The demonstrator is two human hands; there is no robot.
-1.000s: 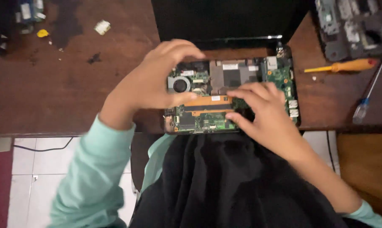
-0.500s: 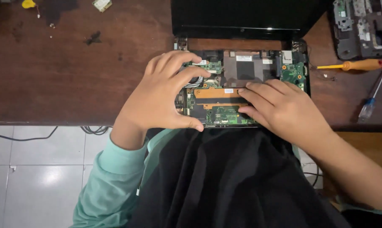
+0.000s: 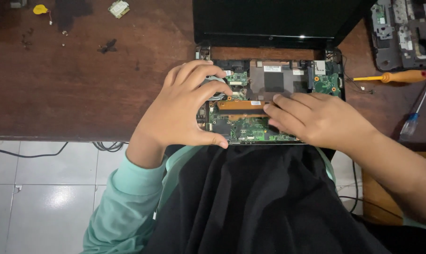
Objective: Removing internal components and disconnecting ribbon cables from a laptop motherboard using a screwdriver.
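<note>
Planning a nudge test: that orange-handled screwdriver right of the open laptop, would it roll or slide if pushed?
The orange-handled screwdriver probably rolls: its handle looks round and it lies flat on the bare wooden desk. It seems stiff and light. Pushed along its length, it would more likely slide.

A mint-green long sleeve (image 3: 123, 202) runs up from the wrist of the bare left hand (image 3: 177, 110), a black garment (image 3: 260, 202) drapes broadly below both hands, and the right hand (image 3: 318, 120) and its forearm are uncovered, ringless.
</note>
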